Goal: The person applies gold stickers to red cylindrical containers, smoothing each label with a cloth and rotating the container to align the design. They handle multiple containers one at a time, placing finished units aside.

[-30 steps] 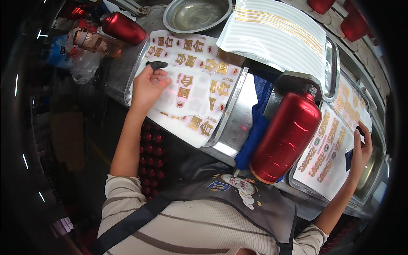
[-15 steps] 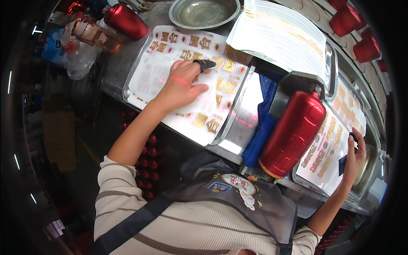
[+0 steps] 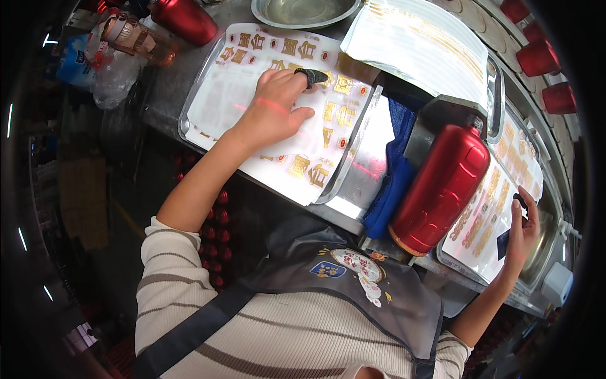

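Observation:
My left hand [image 3: 274, 112] rests on a white sheet of gold decals [image 3: 319, 167] in a shallow metal tray [image 3: 185, 120]. Its thumb stands apart from the fingers, and a black finger cot [image 3: 310, 78] covers one fingertip. Nothing shows in this hand. At the right, my right hand [image 3: 524, 230] is curled above another decal sheet [image 3: 483, 221], also with a black finger cot [image 3: 520, 201]. A dark blue flat piece [image 3: 503, 244] sticks out by its palm, seemingly held; the grip is partly hidden. Between my hands lies a glossy red bottle [image 3: 445, 186], tilted in a metal holder.
A blue cloth [image 3: 392, 177] lies left of the bottle. Behind are a metal bowl [image 3: 306, 12] and a stack of white sheets [image 3: 420, 50]. Another red bottle [image 3: 183, 22] and a drink bottle [image 3: 139, 41] stand far left. Red bottles [image 3: 538, 58] line the far right.
My right hand has drawn slightly left over the decal sheet, and the dark blue piece has moved with it. My left hand stays on its sheet. The whole view has shifted a little.

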